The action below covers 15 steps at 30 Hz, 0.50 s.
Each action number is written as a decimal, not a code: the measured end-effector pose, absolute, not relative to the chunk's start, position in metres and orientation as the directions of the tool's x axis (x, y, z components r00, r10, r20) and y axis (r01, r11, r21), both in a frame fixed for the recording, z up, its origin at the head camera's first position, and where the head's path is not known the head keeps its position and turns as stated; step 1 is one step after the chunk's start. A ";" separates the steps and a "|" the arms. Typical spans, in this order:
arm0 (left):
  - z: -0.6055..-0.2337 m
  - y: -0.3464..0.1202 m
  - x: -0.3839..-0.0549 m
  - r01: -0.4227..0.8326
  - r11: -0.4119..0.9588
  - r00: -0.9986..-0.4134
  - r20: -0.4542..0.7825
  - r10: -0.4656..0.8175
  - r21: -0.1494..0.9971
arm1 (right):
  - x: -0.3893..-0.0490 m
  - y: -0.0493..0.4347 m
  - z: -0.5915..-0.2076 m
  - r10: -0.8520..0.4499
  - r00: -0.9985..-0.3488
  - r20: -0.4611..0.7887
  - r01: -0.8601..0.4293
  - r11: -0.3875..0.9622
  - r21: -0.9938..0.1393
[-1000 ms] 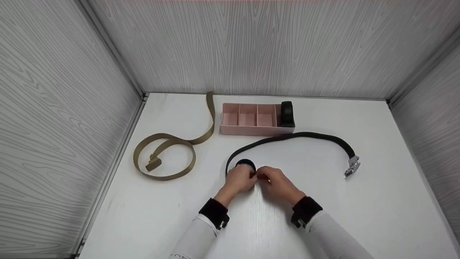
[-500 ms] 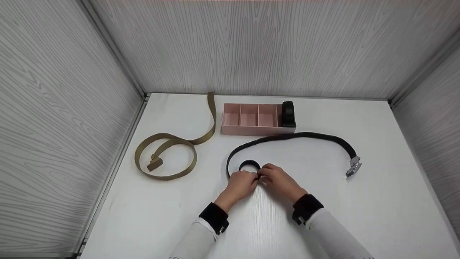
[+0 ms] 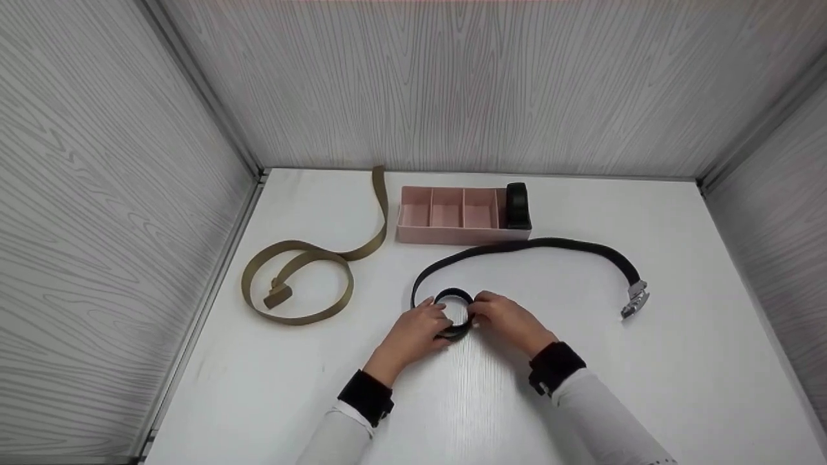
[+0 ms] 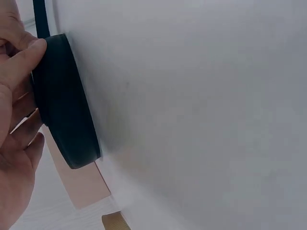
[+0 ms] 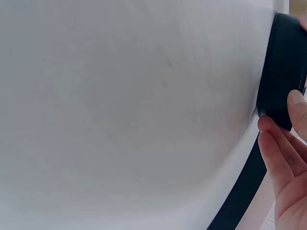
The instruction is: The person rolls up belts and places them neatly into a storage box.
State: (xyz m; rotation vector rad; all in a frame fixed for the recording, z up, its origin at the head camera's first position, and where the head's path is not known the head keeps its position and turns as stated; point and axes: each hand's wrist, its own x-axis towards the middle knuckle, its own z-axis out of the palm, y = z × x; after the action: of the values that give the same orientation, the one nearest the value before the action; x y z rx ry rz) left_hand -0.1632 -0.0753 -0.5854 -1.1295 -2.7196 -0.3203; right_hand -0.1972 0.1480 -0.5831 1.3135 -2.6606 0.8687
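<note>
A black belt (image 3: 555,243) lies on edge across the table, its near end wound into a small ring-shaped coil (image 3: 455,293). My left hand (image 3: 413,332) holds the coil's left and near side, thumb outside and some fingertips over the inner edge. In the left wrist view the thumb presses the outer face of the coil (image 4: 67,105). My right hand (image 3: 510,321) pinches the coil's right side. Thumb and fingertips on the coil (image 5: 282,67) show in the right wrist view. The belt's loose length arcs right to a silver buckle (image 3: 636,301).
Behind the coil stands a pink divided box (image 3: 462,236), with a black rolled item (image 3: 517,205) in its right compartment. A tan webbing belt (image 3: 297,320) lies looped at the left. Grey wood-grain walls enclose the back and sides.
My left hand has shifted left and spread its fingers around the coil, so the ring now shows more fully. The right hand stays at the coil's right side, slightly farther right.
</note>
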 end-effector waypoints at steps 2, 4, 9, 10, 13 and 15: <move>-0.587 -0.075 -0.161 0.711 0.693 -0.699 0.231 0.677 0.121 | -0.198 0.148 -0.583 -0.722 -0.628 0.292 -0.752 0.465 -0.467; -0.588 -0.074 -0.159 0.701 0.705 -0.706 0.240 0.666 0.106 | -0.198 0.148 -0.584 -0.721 -0.625 0.300 -0.753 0.455 -0.476; -0.588 -0.070 -0.157 0.702 0.708 -0.697 0.280 0.660 0.078 | -0.196 0.147 -0.586 -0.695 -0.650 0.308 -0.724 0.444 -0.527; -0.588 -0.069 -0.157 0.708 0.701 -0.691 0.279 0.667 0.080 | -0.195 0.147 -0.587 -0.689 -0.655 0.311 -0.720 0.443 -0.534; -0.588 -0.067 -0.157 0.724 0.683 -0.680 0.272 0.680 0.102 | -0.194 0.146 -0.589 -0.672 -0.671 0.312 -0.706 0.450 -0.547; -0.588 -0.066 -0.158 0.728 0.672 -0.680 0.268 0.682 0.137 | -0.192 0.145 -0.590 -0.664 -0.683 0.304 -0.694 0.463 -0.551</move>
State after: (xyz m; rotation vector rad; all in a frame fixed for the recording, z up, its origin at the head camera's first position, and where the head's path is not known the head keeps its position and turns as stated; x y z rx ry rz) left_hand -0.1576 -0.0656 -0.5883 -1.1478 -2.6915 -0.3453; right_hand -0.1924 0.1455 -0.5905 1.2299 -2.6474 1.0304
